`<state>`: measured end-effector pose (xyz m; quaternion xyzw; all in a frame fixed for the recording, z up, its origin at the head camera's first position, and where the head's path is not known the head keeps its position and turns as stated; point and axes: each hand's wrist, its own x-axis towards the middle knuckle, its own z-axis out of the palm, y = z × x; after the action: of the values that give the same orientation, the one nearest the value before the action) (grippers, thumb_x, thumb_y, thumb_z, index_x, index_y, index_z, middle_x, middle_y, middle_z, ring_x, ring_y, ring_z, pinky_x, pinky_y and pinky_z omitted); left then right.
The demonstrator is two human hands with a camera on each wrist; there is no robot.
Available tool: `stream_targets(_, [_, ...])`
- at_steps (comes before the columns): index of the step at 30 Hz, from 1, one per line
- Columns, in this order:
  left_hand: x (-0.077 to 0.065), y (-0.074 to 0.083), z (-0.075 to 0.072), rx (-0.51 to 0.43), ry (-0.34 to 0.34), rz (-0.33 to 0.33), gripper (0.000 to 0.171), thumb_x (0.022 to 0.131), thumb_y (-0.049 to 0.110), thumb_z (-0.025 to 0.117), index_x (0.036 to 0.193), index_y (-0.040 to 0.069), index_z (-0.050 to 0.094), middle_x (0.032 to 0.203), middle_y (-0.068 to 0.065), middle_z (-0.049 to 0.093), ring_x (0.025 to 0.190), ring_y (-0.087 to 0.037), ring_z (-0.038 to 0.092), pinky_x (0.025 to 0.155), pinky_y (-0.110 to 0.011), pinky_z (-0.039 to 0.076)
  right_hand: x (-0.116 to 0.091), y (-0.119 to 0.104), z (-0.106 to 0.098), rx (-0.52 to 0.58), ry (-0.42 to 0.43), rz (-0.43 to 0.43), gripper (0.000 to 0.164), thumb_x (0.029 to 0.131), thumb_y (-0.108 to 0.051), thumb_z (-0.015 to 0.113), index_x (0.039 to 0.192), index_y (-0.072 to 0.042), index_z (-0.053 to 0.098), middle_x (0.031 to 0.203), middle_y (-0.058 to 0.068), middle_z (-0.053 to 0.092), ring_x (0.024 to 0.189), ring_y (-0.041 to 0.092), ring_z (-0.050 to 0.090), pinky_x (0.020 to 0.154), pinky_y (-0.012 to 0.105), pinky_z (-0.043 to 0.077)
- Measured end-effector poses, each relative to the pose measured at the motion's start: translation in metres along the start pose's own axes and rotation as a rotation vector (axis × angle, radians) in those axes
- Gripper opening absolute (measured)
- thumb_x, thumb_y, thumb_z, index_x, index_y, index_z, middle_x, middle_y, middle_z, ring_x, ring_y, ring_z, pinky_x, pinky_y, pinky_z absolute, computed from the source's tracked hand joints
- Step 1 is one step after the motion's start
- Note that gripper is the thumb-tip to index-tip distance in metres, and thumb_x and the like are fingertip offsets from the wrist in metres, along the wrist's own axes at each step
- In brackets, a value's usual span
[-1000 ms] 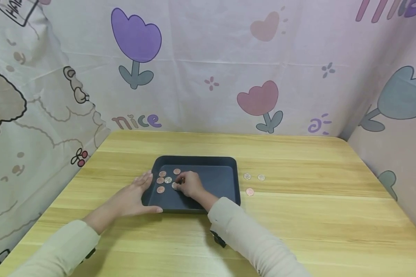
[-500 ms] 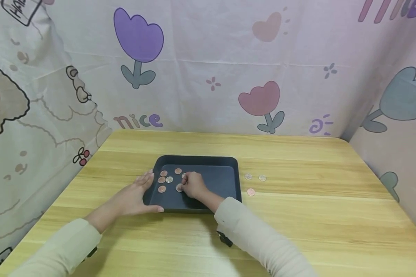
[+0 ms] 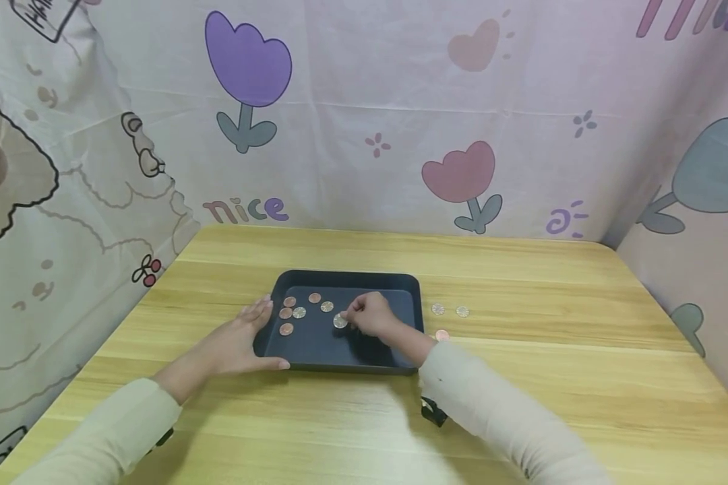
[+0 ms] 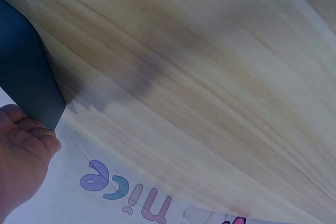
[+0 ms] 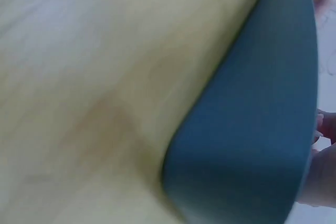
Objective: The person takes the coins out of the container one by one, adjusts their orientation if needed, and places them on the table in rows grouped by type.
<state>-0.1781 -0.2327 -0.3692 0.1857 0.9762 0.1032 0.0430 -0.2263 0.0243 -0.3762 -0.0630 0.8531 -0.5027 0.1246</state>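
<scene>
Two-handed — pinched a silver coin [image 3: 340, 322] with the right hand [image 3: 373, 315], on its leftward side (rested straight-fingered left hand [image 3: 240, 342] against tray [image 3: 321, 349]).

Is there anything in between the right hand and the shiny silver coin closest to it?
No, nothing I can see. The right hand has its fingertips right at the edge of the silver coin in the tray.

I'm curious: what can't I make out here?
Coins: markings too small in the head view.
Coin at the right sleeve: partly covered by it, head view.
Tray: mostly cut off by the left wrist view's left edge.
Right hand: mostly cut off by the right wrist view's right edge.
</scene>
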Motion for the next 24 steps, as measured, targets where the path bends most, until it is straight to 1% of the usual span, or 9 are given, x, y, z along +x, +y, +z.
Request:
stream_targets(4, [0.000,0.000,0.000,0.003,0.000,0.001,0.118,0.066,0.074,0.061,0.143,-0.007,0.024,0.151,-0.026,0.019,0.134,-0.050,0.025,0.106,-0.058,0.030,-0.004,0.001,-0.021,0.046,-0.006,0.005,0.020,0.088,-0.011,0.062,0.071,-0.001,0.064,0.067,0.006,0.062,0.046,0.007,0.042,0.046,0.020,0.036])
stream_targets(7, [0.000,0.000,0.000,0.003,-0.001,-0.001,0.117,0.066,0.074,0.061,0.143,-0.007,0.024,0.151,-0.026,0.019,0.134,-0.050,0.025,0.106,-0.058,0.030,-0.008,0.004,-0.035,0.045,-0.019,-0.019,0.022,0.088,-0.011,0.062,0.067,-0.004,0.062,0.063,0.004,0.060,0.044,0.006,0.040,0.045,0.020,0.035])
stream_targets(10, [0.000,0.000,0.000,0.004,0.000,-0.002,0.117,0.066,0.074,0.061,0.143,-0.006,0.024,0.151,-0.026,0.019,0.133,-0.051,0.025,0.106,-0.059,0.030,-0.012,0.007,-0.048,0.035,-0.013,-0.022,0.019,0.088,-0.012,0.062,0.070,-0.003,0.063,0.059,0.002,0.057,0.042,0.006,0.039,0.042,0.019,0.033])
stream_targets(13, [0.000,0.001,0.001,0.002,0.000,-0.002,0.117,0.066,0.074,0.061,0.143,-0.006,0.024,0.151,-0.026,0.019,0.133,-0.051,0.025,0.106,-0.059,0.030,-0.016,0.013,-0.060,0.045,-0.012,0.000,0.017,0.088,-0.013,0.062,0.078,0.001,0.064,0.056,0.002,0.053,0.040,0.007,0.037,0.041,0.019,0.030])
stream_targets(16, [-0.001,0.001,0.001,-0.002,-0.002,-0.001,0.117,0.066,0.073,0.062,0.143,-0.007,0.024,0.151,-0.026,0.019,0.134,-0.051,0.025,0.106,-0.059,0.030,-0.023,0.021,-0.073,0.059,-0.011,0.015,0.017,0.088,-0.012,0.061,0.082,0.003,0.062,0.054,0.000,0.049,0.039,0.006,0.035,0.039,0.018,0.028])
stream_targets(18, [-0.001,0.001,0.001,-0.001,0.000,-0.002,0.117,0.066,0.073,0.062,0.143,-0.007,0.024,0.151,-0.026,0.019,0.134,-0.051,0.025,0.105,-0.059,0.030,-0.029,0.025,-0.082,0.076,-0.014,0.016,0.016,0.088,-0.012,0.060,0.082,0.003,0.060,0.055,-0.002,0.048,0.040,0.006,0.035,0.039,0.017,0.027])
stream_targets(21, [0.000,0.001,0.001,0.002,0.001,-0.005,0.116,0.066,0.072,0.062,0.143,-0.006,0.024,0.151,-0.026,0.019,0.133,-0.051,0.025,0.105,-0.059,0.030,-0.038,0.033,-0.095,0.137,-0.020,0.056,0.016,0.088,-0.011,0.059,0.081,0.003,0.057,0.057,-0.001,0.046,0.041,0.006,0.032,0.041,0.019,0.026])
stream_targets(24, [0.000,0.000,0.001,0.002,0.001,-0.005,0.116,0.067,0.072,0.062,0.143,-0.006,0.024,0.151,-0.026,0.019,0.133,-0.051,0.025,0.105,-0.060,0.030,-0.044,0.041,-0.107,0.166,-0.003,0.089,0.014,0.089,-0.010,0.058,0.081,0.002,0.056,0.058,0.000,0.047,0.041,0.005,0.031,0.040,0.018,0.025])
